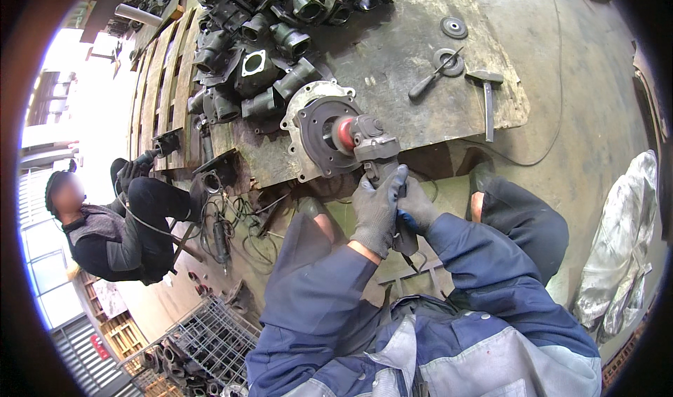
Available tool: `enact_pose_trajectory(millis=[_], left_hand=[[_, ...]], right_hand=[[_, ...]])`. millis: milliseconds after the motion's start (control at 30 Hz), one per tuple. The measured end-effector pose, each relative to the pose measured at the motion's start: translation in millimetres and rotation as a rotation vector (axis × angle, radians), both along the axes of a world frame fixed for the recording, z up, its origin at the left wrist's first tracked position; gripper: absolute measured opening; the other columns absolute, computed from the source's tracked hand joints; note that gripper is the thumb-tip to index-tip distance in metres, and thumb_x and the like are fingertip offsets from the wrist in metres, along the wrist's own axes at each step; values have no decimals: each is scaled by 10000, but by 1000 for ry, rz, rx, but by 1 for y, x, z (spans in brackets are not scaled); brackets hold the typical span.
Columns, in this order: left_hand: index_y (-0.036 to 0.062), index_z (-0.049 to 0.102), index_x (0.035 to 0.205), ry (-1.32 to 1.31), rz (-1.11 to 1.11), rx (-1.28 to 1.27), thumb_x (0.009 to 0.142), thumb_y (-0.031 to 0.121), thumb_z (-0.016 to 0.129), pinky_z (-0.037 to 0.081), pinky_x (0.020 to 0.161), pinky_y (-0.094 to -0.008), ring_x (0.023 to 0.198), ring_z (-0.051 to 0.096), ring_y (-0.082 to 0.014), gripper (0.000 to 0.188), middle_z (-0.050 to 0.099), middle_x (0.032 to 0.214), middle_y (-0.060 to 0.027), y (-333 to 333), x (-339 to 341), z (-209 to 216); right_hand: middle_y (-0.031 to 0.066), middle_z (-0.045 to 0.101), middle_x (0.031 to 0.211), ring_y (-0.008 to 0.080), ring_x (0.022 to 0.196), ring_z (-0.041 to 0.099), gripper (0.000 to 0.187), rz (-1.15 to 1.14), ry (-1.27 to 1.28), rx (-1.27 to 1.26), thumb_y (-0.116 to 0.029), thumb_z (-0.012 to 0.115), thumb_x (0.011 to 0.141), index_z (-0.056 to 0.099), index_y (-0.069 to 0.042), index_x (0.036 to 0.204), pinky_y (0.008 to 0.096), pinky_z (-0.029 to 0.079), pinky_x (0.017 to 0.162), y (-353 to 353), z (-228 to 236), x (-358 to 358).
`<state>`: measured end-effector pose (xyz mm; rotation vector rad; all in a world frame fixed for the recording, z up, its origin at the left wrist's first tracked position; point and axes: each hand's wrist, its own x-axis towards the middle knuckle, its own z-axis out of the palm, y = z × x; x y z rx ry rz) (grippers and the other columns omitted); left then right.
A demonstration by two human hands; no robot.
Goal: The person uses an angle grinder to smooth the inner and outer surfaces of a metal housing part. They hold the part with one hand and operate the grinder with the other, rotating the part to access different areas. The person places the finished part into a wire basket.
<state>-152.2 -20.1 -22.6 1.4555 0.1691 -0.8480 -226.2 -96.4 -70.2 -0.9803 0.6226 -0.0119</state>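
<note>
Clamps left hand (375,211) and right hand (418,200), both gloved, around the body of an angle grinder (381,150), the two pressed together, left nearer the tool's head. Points its red wheel (345,133) into the round opening of a dark flanged plate (313,139); cannot tell whether touching the rim. Has that plate lying over a pale lobed flange (322,88) at the near edge of the worktop (385,60), left of its middle. Has a heap of dark flanged castings (256,64) beyond, toward the left side. Near the worktop's near right corner, has a hammer (489,102), handle toward the near edge; beside it, a dark-handled pointed tool (423,87) across a grey disc (456,62); farther in, a second disc (454,27). Off the worktop, leftward, has a co-worker (112,239) in view, knees bent.
</note>
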Motion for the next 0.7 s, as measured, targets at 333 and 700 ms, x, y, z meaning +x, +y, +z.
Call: enact_pose_trajectory(millis=[333, 700], left_hand=[[-18, 686, 1153, 1, 34, 32, 898, 239, 853, 529, 845, -298, 915, 661, -122, 399, 739, 1048, -61, 4, 7, 11], [8, 624, 1260, 11, 83, -15, 925, 195, 826, 525, 912, -313, 1012, 668, -157, 434, 709, 1142, -54, 7, -25, 15]], right_hand=[[91, 709, 1175, 170, 1058, 661, 471, -15, 46, 17, -27, 774, 815, 617, 28, 1255, 348, 524, 964, 7, 8, 7], [103, 701, 1134, 195, 1048, 666, 461, 24, 54, -17, 11, 744, 785, 607, 19, 1225, 363, 535, 954, 7, 3, -23]])
